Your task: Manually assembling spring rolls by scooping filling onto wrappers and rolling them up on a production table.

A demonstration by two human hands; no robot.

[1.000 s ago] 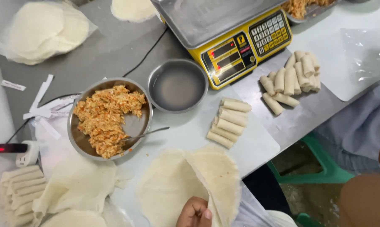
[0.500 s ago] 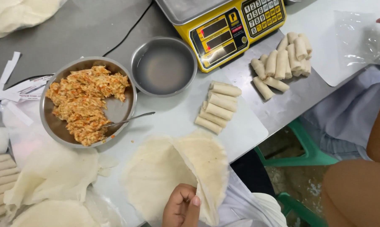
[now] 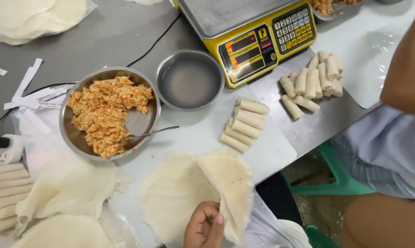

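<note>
My left hand point(image 3: 204, 226) is at the bottom edge, its fingers pinched on the edge of a thin round wrapper point(image 3: 230, 183) that is lifted and folded up off a stack of round wrappers point(image 3: 171, 193) lying flat on the white board. My right hand is out of view. Just above sits a metal bowl of orange shredded filling point(image 3: 104, 112) with a spoon point(image 3: 150, 133) resting in it. A small row of finished rolls point(image 3: 244, 124) lies to the right of the bowl.
A round metal dish of water point(image 3: 189, 80) stands below a yellow scale point(image 3: 249, 32). More rolls point(image 3: 313, 82) lie to the right, others at far left point(image 3: 5, 193). Loose wrappers point(image 3: 65, 188) lie left. Another person's arm point(image 3: 409, 59) and light blue clothing point(image 3: 382, 147) are at the right.
The view has shifted, so everything on the table sits lower and further right in the picture. My hand has kept its pinch on the lifted wrapper edge. The other person's arm has entered at the right.
</note>
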